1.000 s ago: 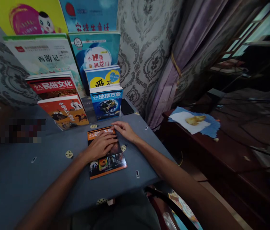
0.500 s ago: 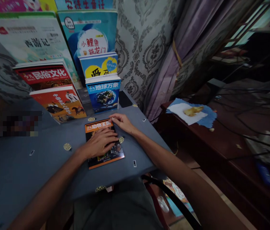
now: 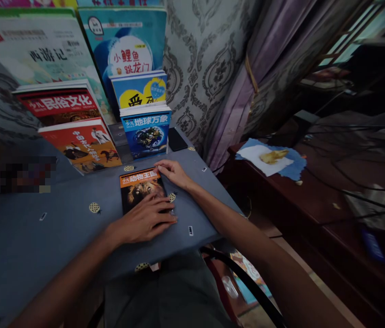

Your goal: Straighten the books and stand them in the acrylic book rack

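A small book [image 3: 141,189] with an orange title band and a lion's face on its dark cover lies flat on the grey table. Over the lower part of its cover rests my left hand [image 3: 148,217], palm down with fingers stretched, hiding the bottom of the picture. At the book's upper right corner is my right hand [image 3: 174,173]; its fingertips touch the edge there and the fingers lie fairly flat. Just beyond stands a blue book [image 3: 146,136] with a globe on the front.
Upright books line the back, among them an orange book [image 3: 81,146], a red one [image 3: 63,105] and a teal one [image 3: 124,41]. A black phone-like slab [image 3: 177,139] lies behind the globe book. To the right, a dark red table [image 3: 315,200] carries a blue cloth [image 3: 296,166] and cables.
My left hand has slid down the cover toward me, uncovering the lion's face. My right hand stays at the upper right corner.
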A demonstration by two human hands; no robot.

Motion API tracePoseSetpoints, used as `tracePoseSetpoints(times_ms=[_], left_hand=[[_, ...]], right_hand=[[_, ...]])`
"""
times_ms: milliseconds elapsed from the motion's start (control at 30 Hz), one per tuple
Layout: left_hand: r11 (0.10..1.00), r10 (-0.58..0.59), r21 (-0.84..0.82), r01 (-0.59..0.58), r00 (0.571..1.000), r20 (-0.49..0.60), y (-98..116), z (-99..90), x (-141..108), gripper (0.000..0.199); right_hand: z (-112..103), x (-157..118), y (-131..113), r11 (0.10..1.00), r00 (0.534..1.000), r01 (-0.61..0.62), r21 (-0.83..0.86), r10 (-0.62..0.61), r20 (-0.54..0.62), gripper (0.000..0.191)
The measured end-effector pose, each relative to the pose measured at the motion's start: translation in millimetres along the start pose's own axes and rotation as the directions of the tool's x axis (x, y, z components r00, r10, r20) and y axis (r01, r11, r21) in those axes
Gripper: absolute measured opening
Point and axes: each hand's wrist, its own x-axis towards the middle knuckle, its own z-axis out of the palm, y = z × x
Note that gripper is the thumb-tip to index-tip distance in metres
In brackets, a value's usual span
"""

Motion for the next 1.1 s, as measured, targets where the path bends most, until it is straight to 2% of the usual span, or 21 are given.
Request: tracePoseSetpoints(times_ms=[233,400,567,667,800,933,1033,1100], left_hand=[[0.994,-0.052,0.095,0.049,0.998,0.030,15,8.7,-13,0.036],[0.981,-0.107,0.165,0.106,0.994,0.001,25,20.8,-22,0.045],[0.969,-0.129,0.205,0.138,0.990,-0.057,32,32.7,-42,0.056],[0.959,-0.123,0.242,0.150,0.985,-0.123,36,35.5,-58,0.054],[0.934,-0.138,0.300,0.195,0.970,-0.202,41,32.8,-79,0.047],[0.905,-0.165,0.336,0.261,0.943,-0.289,48,25.8,-100,0.039],[0.896,-0.188,0.322,0.307,0.917,-0.352,50,23.0,-113,0.035],[0.897,-0.203,0.294,0.330,0.898,-0.389,50,23.7,-118,0.034]], right_hand=[[1,0,-1,1.000,1.000,-0.010,-0.002,0.010,-0.003,0.028],[3,-2,-5,0.999,1.000,-0.012,-0.047,0.012,0.001,0.028],[8,-10,-17,0.973,1.000,0.011,-0.229,-0.010,0.003,0.027],[10,-14,-23,0.923,0.999,0.047,-0.382,-0.039,0.028,0.027],[13,-19,-32,0.861,0.995,0.101,-0.499,-0.080,0.064,0.025],[33,-43,-56,0.851,0.987,0.157,-0.501,-0.150,0.055,0.026],[60,-80,-81,0.883,0.962,0.262,-0.390,-0.209,0.173,0.031],[77,-106,-95,0.884,0.931,0.307,-0.353,-0.203,0.302,0.036]])
